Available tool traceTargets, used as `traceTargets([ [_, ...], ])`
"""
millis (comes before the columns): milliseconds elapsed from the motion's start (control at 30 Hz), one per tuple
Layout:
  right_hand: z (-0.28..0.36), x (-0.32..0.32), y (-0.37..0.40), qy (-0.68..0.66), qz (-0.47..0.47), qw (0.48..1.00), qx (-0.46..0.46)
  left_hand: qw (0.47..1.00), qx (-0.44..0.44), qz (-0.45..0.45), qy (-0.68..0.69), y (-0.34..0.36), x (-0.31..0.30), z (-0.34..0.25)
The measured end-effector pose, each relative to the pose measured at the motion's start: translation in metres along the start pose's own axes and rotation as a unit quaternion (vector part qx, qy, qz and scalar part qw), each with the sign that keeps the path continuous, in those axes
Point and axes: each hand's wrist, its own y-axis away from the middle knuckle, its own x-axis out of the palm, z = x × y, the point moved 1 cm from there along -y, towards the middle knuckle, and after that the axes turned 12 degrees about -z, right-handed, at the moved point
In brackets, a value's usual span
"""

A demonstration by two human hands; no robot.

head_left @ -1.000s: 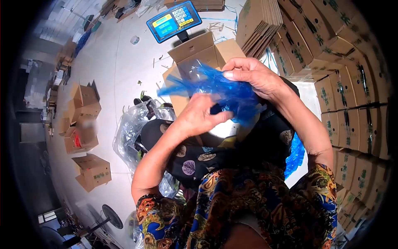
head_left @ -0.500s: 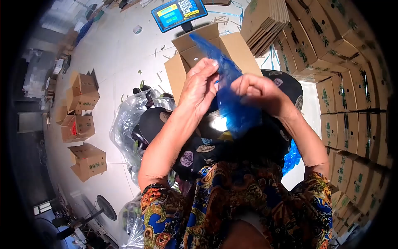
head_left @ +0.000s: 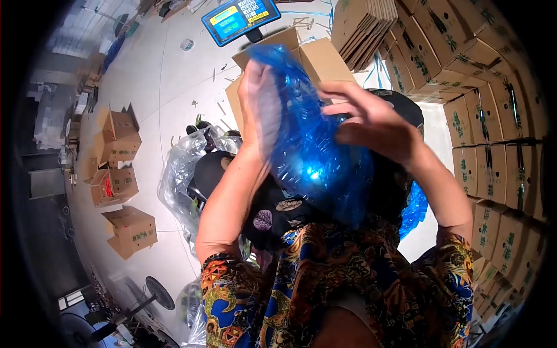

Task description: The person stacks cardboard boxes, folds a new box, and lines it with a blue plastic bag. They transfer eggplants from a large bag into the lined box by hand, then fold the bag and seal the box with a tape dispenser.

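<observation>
A thin blue plastic bag (head_left: 313, 151) hangs spread out in front of my body, its top edge up by the fingertips of my left hand (head_left: 259, 107). That hand is blurred, and blue film partly covers its fingers; whether it is inside or behind the film I cannot make out. My right hand (head_left: 377, 119) is at the bag's right side with fingers stretched and apart, the fingertips at the film. Just beyond the bag stands an open cardboard box (head_left: 328, 58), partly hidden by it. A scale display (head_left: 241, 20) rises behind the box.
Clear plastic (head_left: 180, 165) with dark eggplants lies on the left. Several open cartons (head_left: 130, 232) stand farther left, near a fan (head_left: 159, 293). Stacked cartons (head_left: 493, 168) line the right side, with flattened cardboard (head_left: 362, 35) at the back. More blue plastic (head_left: 413, 211) lies by my right side.
The blue bag has gone from a narrow bunched strip to a wider, spread shape. My left hand has moved up and left, and my right hand's curled fingers have opened out.
</observation>
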Motion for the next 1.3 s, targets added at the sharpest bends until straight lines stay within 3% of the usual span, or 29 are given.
traceTargets([
  [133,0.000,0.054,-0.012,-0.128,0.045,0.991,0.022,0.976,0.201,-0.020,-0.085,-0.022,0.018,-0.003],
  [167,-0.009,0.063,-0.017,-0.135,0.043,0.989,-0.046,0.954,0.286,-0.031,-0.082,-0.030,0.020,-0.002],
  [267,-0.007,0.084,-0.017,-0.203,0.002,0.974,-0.101,0.894,0.415,-0.073,-0.152,-0.044,0.025,-0.007],
  [300,0.000,0.077,-0.013,-0.209,-0.022,0.977,-0.036,0.892,0.404,-0.078,-0.185,-0.042,0.024,-0.010],
  [333,-0.017,0.085,-0.026,-0.318,-0.066,0.945,-0.034,0.884,0.418,-0.074,-0.198,-0.046,0.023,-0.011],
  [400,-0.029,0.073,-0.040,-0.356,-0.074,0.931,0.046,0.865,0.446,-0.070,-0.220,-0.055,0.015,-0.014],
  [467,-0.028,0.056,-0.050,-0.449,-0.065,0.887,0.086,0.923,0.324,-0.055,-0.198,-0.066,-0.004,-0.017],
  [533,-0.028,0.023,-0.061,-0.470,-0.110,0.873,0.068,0.958,0.225,-0.038,-0.173,-0.071,-0.026,-0.023],
  [600,-0.030,-0.014,-0.069,-0.379,-0.143,0.911,0.075,0.970,0.160,-0.016,-0.183,-0.072,-0.043,-0.033],
  [667,-0.053,-0.047,-0.087,-0.326,-0.210,0.921,0.050,0.963,0.162,0.005,-0.217,-0.071,-0.056,-0.042],
  [700,-0.058,-0.059,-0.092,-0.164,-0.239,0.957,-0.016,0.956,0.158,0.019,-0.247,-0.066,-0.060,-0.050],
  [733,-0.065,-0.072,-0.099,0.019,-0.270,0.952,-0.141,0.949,0.165,0.048,-0.263,-0.063,-0.063,-0.056],
  [767,-0.057,-0.082,-0.098,0.180,-0.286,0.906,-0.255,0.942,0.171,0.076,-0.279,-0.059,-0.065,-0.062],
  [800,-0.048,-0.090,-0.096,0.334,-0.289,0.822,-0.359,0.933,0.177,0.104,-0.294,-0.053,-0.067,-0.068],
  [933,-0.038,-0.118,-0.102,0.529,-0.300,0.702,-0.371,0.892,0.186,0.159,-0.380,-0.020,-0.070,-0.091],
  [967,-0.039,-0.128,-0.103,0.532,-0.307,0.707,-0.351,0.891,0.226,0.171,-0.354,-0.018,-0.075,-0.086],
  [1000,-0.044,-0.138,-0.106,0.516,-0.327,0.714,-0.342,0.879,0.176,0.189,-0.401,-0.013,-0.080,-0.093],
  [1067,-0.045,-0.159,-0.116,0.343,-0.329,0.877,-0.072,0.794,0.217,0.223,-0.522,-0.014,-0.086,-0.087],
  [1100,-0.055,-0.173,-0.121,0.125,-0.293,0.946,-0.055,0.750,0.312,0.236,-0.534,-0.019,-0.092,-0.073],
  [1133,-0.058,-0.173,-0.125,0.067,-0.278,0.958,-0.032,0.676,0.389,0.232,-0.581,-0.029,-0.106,-0.057],
  [1200,-0.059,-0.174,-0.128,-0.048,-0.246,0.968,0.013,0.612,0.384,0.153,-0.674,-0.048,-0.127,-0.039],
  [1300,-0.041,-0.164,-0.118,-0.073,-0.171,0.983,0.004,0.684,0.403,0.032,-0.608,-0.067,-0.145,-0.037],
])
